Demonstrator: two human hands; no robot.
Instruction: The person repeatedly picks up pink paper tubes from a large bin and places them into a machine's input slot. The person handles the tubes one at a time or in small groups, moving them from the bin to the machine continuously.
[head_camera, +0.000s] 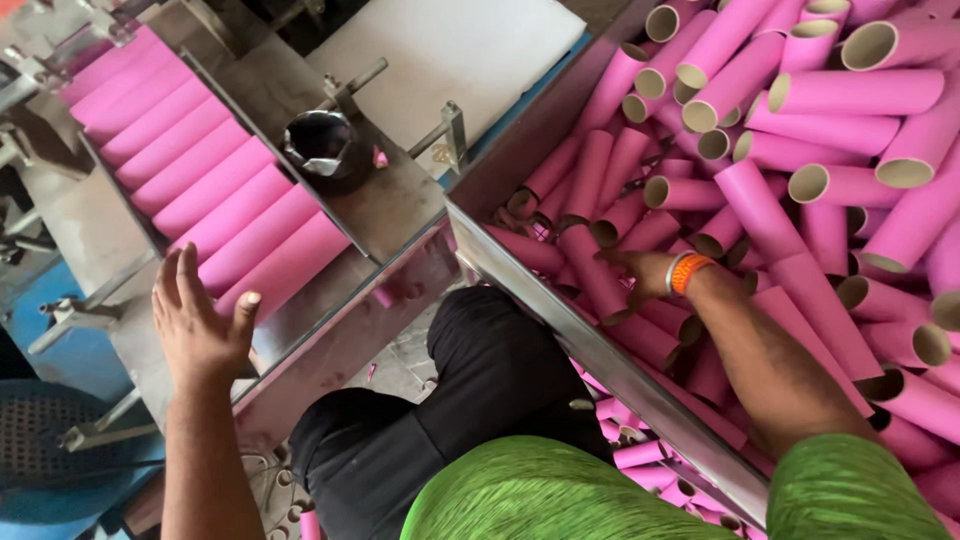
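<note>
My green shirt (530, 495) and black trousers (480, 390) fill the bottom of the view, nearest of all. Beyond them, from about one to four o'clock, lies the biggest thing here: the bin of loose pink tubes (800, 180), piled every way, walled by a steel rim (560, 320) running from centre down to five o'clock. At ten o'clock sits the sloped steel tray (400, 200) with its row of pink tubes (190, 180) lying side by side, a black cup-like piece (325, 150) just above them at eleven.

I judge this to be the picking-up step: my right hand (625, 270) is down among the loose tubes, wrist with an orange and white band (685, 272) showing at three o'clock. The fingers are buried between tubes, so I cannot tell whether they are closed on one or only touching; the tubes press against the hand on all sides. My left hand (200, 320) hovers at eight o'clock, fingers spread and empty, at the lower edge of the tray, with the lowest tube of the row just beside its thumb at one o'clock from it. The next move, I think, calls for a firm grip on one single tube and a lift clear of the rim.
</note>
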